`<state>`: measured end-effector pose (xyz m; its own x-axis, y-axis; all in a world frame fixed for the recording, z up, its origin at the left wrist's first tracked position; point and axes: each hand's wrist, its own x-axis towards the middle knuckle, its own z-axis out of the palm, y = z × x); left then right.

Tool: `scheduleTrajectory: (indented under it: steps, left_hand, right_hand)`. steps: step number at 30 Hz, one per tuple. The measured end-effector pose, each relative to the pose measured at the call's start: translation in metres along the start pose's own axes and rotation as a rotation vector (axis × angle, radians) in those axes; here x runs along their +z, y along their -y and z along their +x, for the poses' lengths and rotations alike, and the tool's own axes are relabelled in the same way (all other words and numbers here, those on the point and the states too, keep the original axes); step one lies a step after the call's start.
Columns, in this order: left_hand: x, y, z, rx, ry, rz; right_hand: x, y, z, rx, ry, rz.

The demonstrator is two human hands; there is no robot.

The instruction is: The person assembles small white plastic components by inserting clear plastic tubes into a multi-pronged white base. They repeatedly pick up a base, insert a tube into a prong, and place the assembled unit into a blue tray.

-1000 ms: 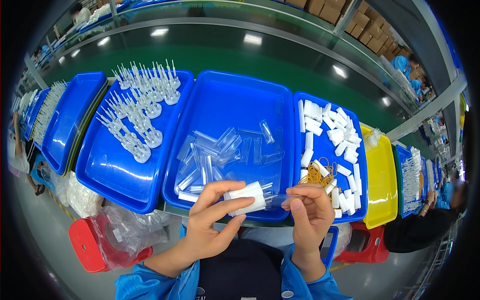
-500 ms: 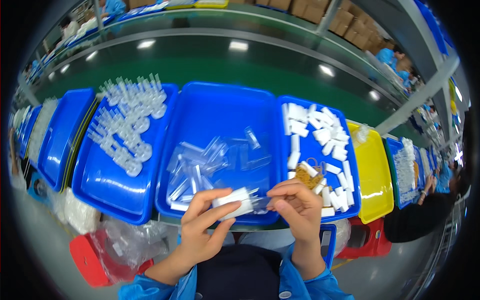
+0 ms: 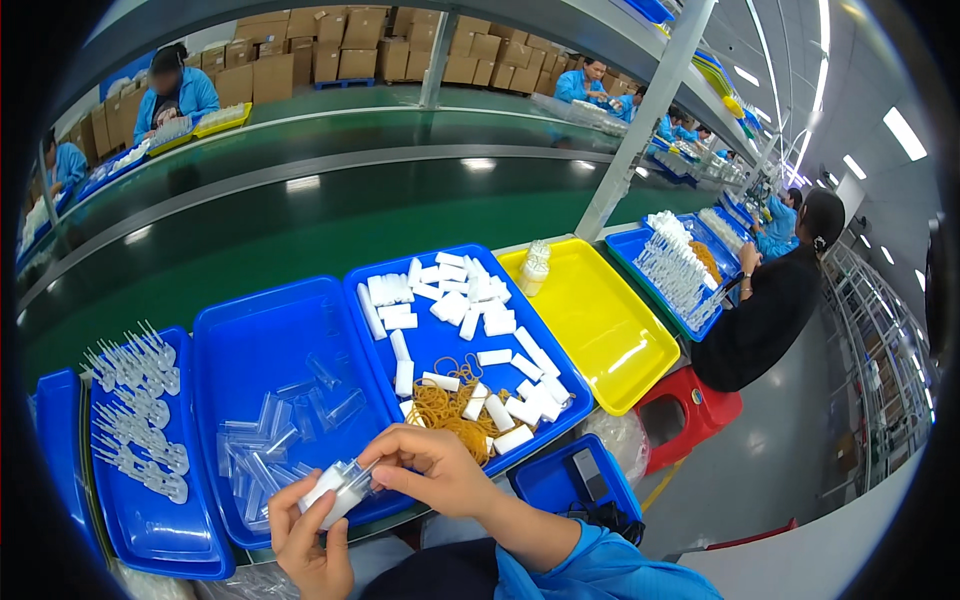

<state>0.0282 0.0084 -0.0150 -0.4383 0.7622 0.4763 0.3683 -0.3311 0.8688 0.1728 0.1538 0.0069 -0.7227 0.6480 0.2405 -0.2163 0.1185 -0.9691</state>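
Note:
My left hand [image 3: 310, 545] grips a small bundle of white plastic blocks [image 3: 345, 497] between thumb and fingers. Thin clear prongs stick out of the bundle's upper end. There my right hand [image 3: 435, 470] has its fingertips pinched on a clear plastic piece [image 3: 352, 468], partly hidden by the fingers. Both hands are over the near edge of a blue tray [image 3: 250, 330] of loose clear plastic sleeves [image 3: 262, 440]. To the right, another blue tray [image 3: 385, 345] bears white rectangular blocks [image 3: 470, 300] and a heap of tan rubber bands [image 3: 450, 410].
Clear stemmed parts [image 3: 140, 410] stand in rows in a blue tray at left. A yellow tray [image 3: 600, 320] with a small bundle of white parts is at right. Beyond are a metal post [image 3: 650, 120] and a green conveyor belt [image 3: 400, 215]. A co-worker [image 3: 775, 290] sits near a red stool [image 3: 690, 415].
The view has swung to the right, so the trays appear further left and the yellow tray shows fully. Both hands stay together at the white bundle, which is now tilted more upright.

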Motion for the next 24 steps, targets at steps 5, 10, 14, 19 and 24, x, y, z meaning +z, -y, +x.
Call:
scheduleTrajectory:
  steps: [5,10,14,19,24]
  left_hand:
    - [0.002,-0.008,0.003,-0.036,-0.082,0.029]
    - [0.014,0.008,0.002,0.015,-0.11,0.016]
    - [0.018,0.019,0.003,0.196,-0.105,0.136]
    - [0.016,0.014,0.003,0.188,-0.142,0.141]
    - [0.014,0.015,0.005,0.198,-0.182,0.169]
  right_hand:
    - [0.019,0.003,0.004,-0.106,-0.166,-0.111]
    - [0.032,0.006,-0.001,-0.223,-0.222,-0.435]
    - [0.044,0.005,-0.003,-0.233,-0.296,-0.707]
    - [0.052,0.006,-0.002,-0.307,-0.279,-0.887]
    - [0.049,0.004,0.003,-0.407,-0.238,-0.864]
